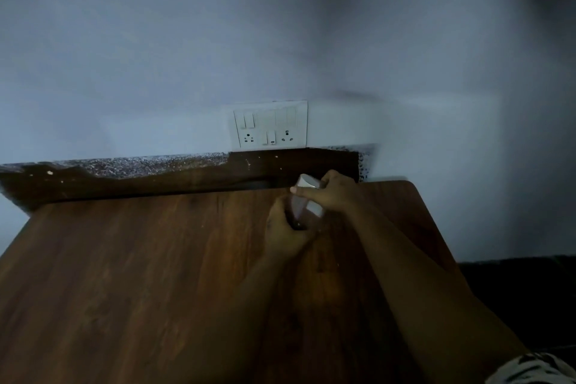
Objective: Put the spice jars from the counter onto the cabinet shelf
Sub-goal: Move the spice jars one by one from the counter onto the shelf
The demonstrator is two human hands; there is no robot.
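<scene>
Dark wooden counter (pixel 140 274) against the wall

Its brown grain top runs to a rounded far right corner (the light is dim); nothing can be made out lying on its bare surface.

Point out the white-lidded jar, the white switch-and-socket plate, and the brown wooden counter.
White-lidded jar (pixel 307 181), head view, on its white lid.
White switch-and-socket plate (pixel 270 125), head view, on the plate's middle.
Brown wooden counter (pixel 140 259), head view, on bare wood left of the hands.

- jar (pixel 307 196): small, white cap, body blurred, tilted, cap toward the wall
- gripped between both hands above the far right part of the wooden counter (pixel 140 274)
</scene>
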